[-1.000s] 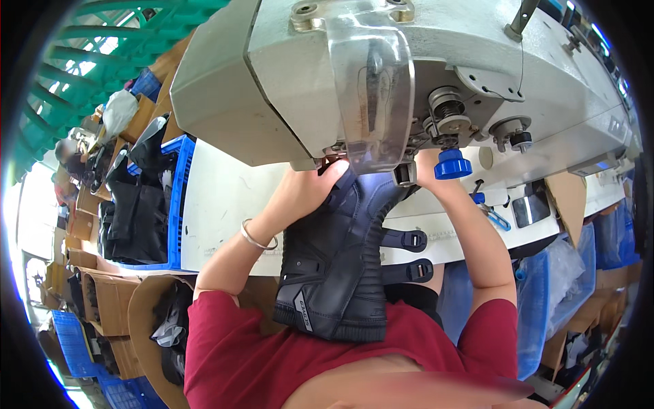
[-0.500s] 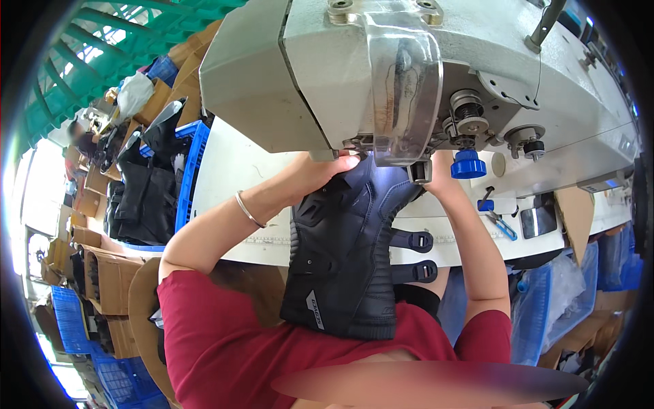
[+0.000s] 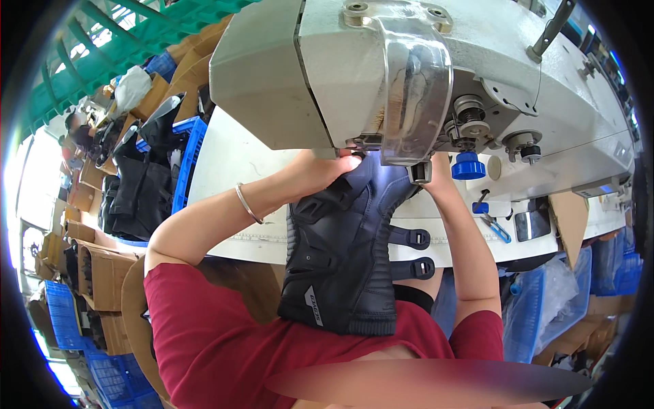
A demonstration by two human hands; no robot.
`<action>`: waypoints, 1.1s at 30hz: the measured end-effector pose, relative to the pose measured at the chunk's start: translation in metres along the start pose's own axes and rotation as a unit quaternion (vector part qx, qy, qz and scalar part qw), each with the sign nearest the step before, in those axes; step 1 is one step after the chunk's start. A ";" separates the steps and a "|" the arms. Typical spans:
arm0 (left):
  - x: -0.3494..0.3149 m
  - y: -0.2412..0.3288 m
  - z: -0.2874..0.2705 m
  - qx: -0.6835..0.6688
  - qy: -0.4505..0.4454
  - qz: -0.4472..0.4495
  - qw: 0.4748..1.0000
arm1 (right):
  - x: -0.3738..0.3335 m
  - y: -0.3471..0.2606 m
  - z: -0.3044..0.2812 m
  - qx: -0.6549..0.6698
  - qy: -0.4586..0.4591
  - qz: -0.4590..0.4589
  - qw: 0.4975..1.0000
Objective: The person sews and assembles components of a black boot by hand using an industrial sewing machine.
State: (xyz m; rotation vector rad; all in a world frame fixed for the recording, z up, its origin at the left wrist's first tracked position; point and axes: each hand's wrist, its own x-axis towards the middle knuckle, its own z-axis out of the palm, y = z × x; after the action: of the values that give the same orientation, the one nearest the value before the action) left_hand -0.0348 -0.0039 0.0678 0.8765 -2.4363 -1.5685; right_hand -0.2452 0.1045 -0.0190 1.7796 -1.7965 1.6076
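Note:
A black boot upper [image 3: 334, 273] lies under the head of a grey sewing machine [image 3: 272, 75], its ribbed collar toward me and resting against my red shirt. Two black straps with buckles [image 3: 417, 238] stick out from its right side. My left hand [image 3: 323, 168] grips the far left edge of the upper, thumb on top, close to the needle area. On the other side my right hand [image 3: 438, 170] is at the upper's far right edge; the machine hides its fingers. A clear plastic guard [image 3: 415, 95] covers the needle area, where light falls on the leather.
A blue crate [image 3: 194, 146] holding black boot uppers [image 3: 139, 198] stands at the left. On the white table [image 3: 231, 163] at the right lie a blue-handled cutter [image 3: 499, 228] and a dark phone [image 3: 533, 223]. Blue bins [image 3: 545, 307] with plastic bags stand below right.
My view has shifted slightly, so the machine appears a little lower and farther right. Both hands stay at the upper, which shows little movement relative to the machine.

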 end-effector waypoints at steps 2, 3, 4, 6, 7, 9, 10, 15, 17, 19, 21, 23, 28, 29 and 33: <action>0.001 -0.001 -0.003 0.027 -0.003 0.008 1.000 | 0.004 -0.006 -0.001 0.030 -0.022 0.035 0.999; 0.001 -0.002 -0.004 0.054 -0.007 0.017 0.998 | 0.005 -0.008 -0.001 0.059 -0.042 0.070 0.995; 0.001 -0.001 -0.004 0.054 -0.007 0.018 0.998 | 0.005 -0.007 0.000 0.058 -0.042 0.070 0.995; 0.001 0.000 -0.003 0.026 -0.008 0.011 1.000 | 0.004 -0.004 0.003 0.084 -0.010 0.066 0.994; -0.001 0.002 -0.004 0.025 -0.009 0.010 1.000 | 0.003 -0.004 0.003 0.083 -0.011 0.066 0.994; -0.005 0.006 -0.006 0.076 -0.016 0.060 0.995 | 0.001 -0.003 0.003 0.108 -0.019 0.126 0.986; -0.005 0.002 -0.004 0.075 -0.016 0.060 0.995 | 0.000 0.002 0.005 0.108 -0.020 0.127 0.986; 0.000 -0.012 0.003 -0.042 0.049 0.098 0.993 | 0.001 0.013 0.007 0.100 -0.067 0.051 0.991; 0.001 -0.013 0.004 -0.036 0.052 0.114 0.992 | 0.001 0.014 0.006 0.105 -0.068 0.059 0.990; 0.002 -0.015 0.005 -0.031 0.054 0.128 0.990 | 0.000 0.015 0.006 0.115 -0.069 0.075 0.988; 0.003 -0.018 0.006 -0.035 0.062 0.110 0.991 | -0.002 0.016 0.007 0.125 -0.071 0.091 0.985; 0.001 -0.016 0.005 -0.027 0.061 0.116 0.991 | -0.002 0.017 0.008 0.136 -0.073 0.106 0.982; -0.004 -0.013 0.006 -0.038 0.071 0.154 0.985 | -0.004 0.026 0.011 0.159 -0.082 0.141 0.974; -0.003 -0.013 0.004 -0.018 0.064 0.152 0.986 | -0.006 0.028 0.012 0.163 -0.083 0.149 0.972; 0.000 -0.014 0.005 0.013 0.073 0.162 0.984 | -0.007 0.029 0.014 0.224 -0.079 0.172 0.956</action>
State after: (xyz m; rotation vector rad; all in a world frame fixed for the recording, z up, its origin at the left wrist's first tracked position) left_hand -0.0310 -0.0041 0.0533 0.5411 -2.3557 -1.3124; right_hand -0.2581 0.0908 -0.0464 1.8912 -2.0277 2.2149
